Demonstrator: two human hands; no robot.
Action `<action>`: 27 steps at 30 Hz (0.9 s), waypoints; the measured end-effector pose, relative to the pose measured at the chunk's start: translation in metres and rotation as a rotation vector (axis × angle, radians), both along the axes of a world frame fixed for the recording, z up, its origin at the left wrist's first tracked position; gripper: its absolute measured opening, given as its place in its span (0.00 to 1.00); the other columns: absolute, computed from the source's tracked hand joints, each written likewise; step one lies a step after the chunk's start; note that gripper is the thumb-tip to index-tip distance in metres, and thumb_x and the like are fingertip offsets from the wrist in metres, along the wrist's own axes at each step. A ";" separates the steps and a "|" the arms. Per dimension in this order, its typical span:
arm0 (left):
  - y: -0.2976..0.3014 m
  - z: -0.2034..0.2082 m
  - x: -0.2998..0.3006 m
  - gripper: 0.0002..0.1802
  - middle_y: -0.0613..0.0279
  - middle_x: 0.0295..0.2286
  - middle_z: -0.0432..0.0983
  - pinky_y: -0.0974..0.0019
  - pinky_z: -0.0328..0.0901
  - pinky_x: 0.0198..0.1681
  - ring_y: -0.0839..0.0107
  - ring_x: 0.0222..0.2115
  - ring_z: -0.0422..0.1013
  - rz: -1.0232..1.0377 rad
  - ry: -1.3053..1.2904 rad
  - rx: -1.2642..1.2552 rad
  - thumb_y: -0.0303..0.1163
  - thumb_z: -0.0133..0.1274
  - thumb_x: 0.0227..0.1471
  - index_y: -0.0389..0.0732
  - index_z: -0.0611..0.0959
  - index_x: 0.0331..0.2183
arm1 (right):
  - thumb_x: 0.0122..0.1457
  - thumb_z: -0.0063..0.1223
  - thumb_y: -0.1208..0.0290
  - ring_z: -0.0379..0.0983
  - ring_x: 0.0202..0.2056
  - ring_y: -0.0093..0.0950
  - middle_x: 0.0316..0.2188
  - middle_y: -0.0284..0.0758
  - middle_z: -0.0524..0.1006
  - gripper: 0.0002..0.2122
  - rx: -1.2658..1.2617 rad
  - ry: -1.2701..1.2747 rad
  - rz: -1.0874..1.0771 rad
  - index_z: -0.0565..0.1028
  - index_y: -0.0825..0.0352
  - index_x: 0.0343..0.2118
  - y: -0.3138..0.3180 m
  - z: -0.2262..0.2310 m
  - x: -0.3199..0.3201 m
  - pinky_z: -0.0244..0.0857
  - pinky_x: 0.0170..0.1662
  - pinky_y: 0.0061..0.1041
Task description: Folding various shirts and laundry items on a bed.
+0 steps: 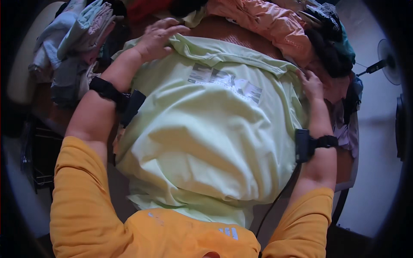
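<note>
A pale green T-shirt (206, 129) with a grey print near its far edge lies spread in front of me, its near end hanging toward my lap. Soft folds run across its middle, and the far edge is bunched over. My left hand (159, 41) rests at the shirt's far left corner, fingers stretched out and thumb apart. At the far right corner, my right hand (312, 86) has its fingers bent over the edge of the cloth, pinching it. Both wrists carry black straps with small dark devices.
A stack of folded clothes (81, 38) stands at the far left. Peach-coloured cloth (266, 26) and dark garments (331, 56) are heaped along the far and right sides of the brown surface (232, 32). A fan (389, 62) is at the right, and a dark cable (275, 202) hangs near my right forearm.
</note>
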State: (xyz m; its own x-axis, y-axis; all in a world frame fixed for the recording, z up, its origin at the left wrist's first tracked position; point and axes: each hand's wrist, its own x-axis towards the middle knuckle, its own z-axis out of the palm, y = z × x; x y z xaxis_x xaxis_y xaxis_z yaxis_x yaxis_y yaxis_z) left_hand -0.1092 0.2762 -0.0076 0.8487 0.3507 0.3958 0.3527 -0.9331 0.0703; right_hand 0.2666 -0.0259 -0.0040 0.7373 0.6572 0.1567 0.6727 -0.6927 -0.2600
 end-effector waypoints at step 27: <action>-0.158 0.043 -0.148 0.08 0.72 0.19 0.65 0.79 0.55 0.20 0.85 0.17 0.58 0.148 -0.100 -0.817 0.30 0.48 0.51 0.39 0.71 0.24 | 0.56 0.49 0.66 0.59 0.22 0.19 0.19 0.28 0.62 0.10 0.659 0.167 0.035 0.66 0.66 0.24 -0.272 -0.027 -0.206 0.54 0.24 0.17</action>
